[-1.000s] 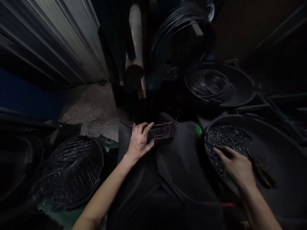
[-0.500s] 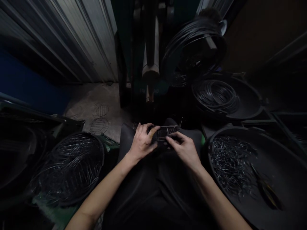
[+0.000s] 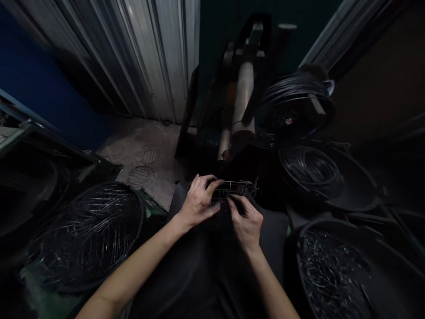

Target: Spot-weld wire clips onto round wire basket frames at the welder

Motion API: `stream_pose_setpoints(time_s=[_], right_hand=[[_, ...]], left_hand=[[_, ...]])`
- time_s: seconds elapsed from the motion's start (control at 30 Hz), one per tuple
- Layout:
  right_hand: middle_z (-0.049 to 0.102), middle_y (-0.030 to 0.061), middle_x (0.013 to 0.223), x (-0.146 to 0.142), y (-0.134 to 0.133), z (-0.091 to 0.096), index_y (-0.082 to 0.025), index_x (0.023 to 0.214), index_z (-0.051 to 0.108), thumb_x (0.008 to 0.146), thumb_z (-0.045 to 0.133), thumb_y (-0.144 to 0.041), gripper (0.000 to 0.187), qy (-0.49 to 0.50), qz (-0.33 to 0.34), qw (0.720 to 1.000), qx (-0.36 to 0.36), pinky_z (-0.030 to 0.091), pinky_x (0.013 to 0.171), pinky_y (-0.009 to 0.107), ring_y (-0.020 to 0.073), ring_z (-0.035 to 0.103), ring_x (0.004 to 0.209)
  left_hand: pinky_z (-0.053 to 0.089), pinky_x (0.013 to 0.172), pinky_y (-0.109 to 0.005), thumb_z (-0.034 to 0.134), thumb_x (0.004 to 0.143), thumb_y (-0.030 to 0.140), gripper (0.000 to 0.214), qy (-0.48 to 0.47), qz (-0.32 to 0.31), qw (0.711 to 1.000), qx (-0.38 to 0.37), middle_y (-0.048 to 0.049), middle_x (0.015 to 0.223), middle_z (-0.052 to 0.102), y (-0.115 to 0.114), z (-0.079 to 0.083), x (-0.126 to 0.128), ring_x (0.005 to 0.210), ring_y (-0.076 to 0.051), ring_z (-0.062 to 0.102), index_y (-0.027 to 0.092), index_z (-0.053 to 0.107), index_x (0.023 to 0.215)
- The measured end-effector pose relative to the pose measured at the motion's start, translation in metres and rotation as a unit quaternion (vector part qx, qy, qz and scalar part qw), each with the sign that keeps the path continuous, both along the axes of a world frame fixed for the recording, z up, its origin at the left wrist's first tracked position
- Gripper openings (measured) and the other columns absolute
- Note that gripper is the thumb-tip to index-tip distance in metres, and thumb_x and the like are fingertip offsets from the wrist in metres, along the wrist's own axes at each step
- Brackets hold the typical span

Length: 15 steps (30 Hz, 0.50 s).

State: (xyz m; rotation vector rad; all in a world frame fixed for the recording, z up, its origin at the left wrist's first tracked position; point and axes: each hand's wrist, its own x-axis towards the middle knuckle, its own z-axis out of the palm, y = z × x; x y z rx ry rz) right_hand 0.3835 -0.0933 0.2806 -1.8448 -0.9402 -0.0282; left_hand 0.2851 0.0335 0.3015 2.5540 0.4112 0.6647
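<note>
A small frame of thin metal wire (image 3: 242, 185) lies across my lap, between and just beyond my hands. My left hand (image 3: 201, 197) grips its left part, thumb and fingers curled round the wires. At the frame's near side my right hand (image 3: 244, 215) is closed in a pinch, thumb and forefinger pressed together at the wires. Whatever small piece those fingertips hold is too dark and small to make out. Dark cloth (image 3: 195, 261) covers my lap under both hands.
On the left stands a tub of wire grids (image 3: 96, 230). A basin of small bent wire pieces (image 3: 332, 274) is on the right, with a wire coil (image 3: 312, 170) in another basin behind it. Ahead rises a machine with a pale cylinder (image 3: 244, 97). Round wire grids (image 3: 141, 175) lie on the floor.
The view has swung, so the machine now appears farther right and the pliers in the right basin have mostly left the picture. My right hand has shifted slightly left along the wire frame.
</note>
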Motion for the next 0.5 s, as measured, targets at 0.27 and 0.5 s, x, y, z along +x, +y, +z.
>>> stream_pose_setpoints(time_s=[0.27,0.5], right_hand=[[0.070,0.0024,0.082,0.014,0.023,-0.006,-0.018,0.088,0.068,0.085,0.058,-0.026,0.013,-0.015,-0.010,0.999,0.029,0.052,0.073,0.024,0.0133,0.066,0.073],[0.070,0.0023,0.081,0.022,0.036,-0.008,-0.017,0.089,0.067,0.084,0.059,-0.023,0.011,-0.035,-0.007,0.998,0.049,0.052,0.072,0.023,0.0121,0.065,0.072]], left_hand=[[0.029,0.108,-0.054,0.062,0.071,0.018,0.058,-0.035,0.004,0.999,0.022,-0.0102,0.119,0.049,0.020,-0.002,0.013,0.114,-0.025,0.049,0.021,0.043,0.125],[0.030,0.108,-0.055,0.060,0.073,0.020,0.055,-0.055,0.006,0.998,0.044,-0.0107,0.120,0.049,0.031,-0.006,0.022,0.115,-0.026,0.049,0.021,0.042,0.125]])
